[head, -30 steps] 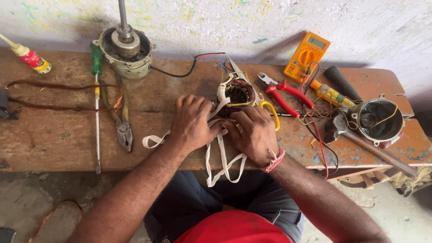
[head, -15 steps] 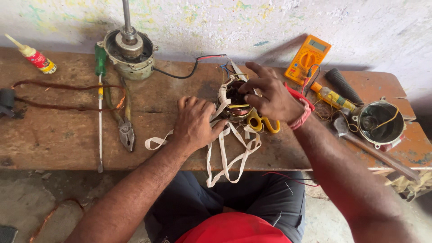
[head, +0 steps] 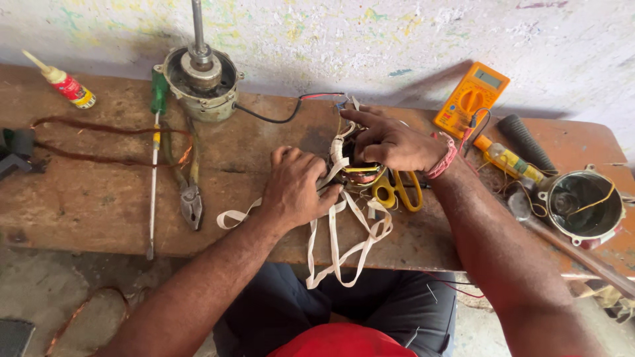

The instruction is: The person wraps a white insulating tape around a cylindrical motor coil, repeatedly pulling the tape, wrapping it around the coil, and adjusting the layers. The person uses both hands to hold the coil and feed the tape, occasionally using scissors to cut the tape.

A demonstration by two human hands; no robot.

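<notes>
Worn brown wooden workbench [head: 99,198], scratched up and stained, pushed against a rough whitewashed wall [head: 344,33] with faint paint flecks. Dusty grey concrete floor [head: 40,291] underneath. Soft daylight, mild shadows.

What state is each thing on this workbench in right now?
Left hand: pressed on the white tape strips.
Right hand: fingers spread over the wound coil.
Yellow scissors: lying flat, unheld.
Pliers: lying shut.
Motor housing: shaft upright.
Yellow multimeter: leads plugged in.
</notes>
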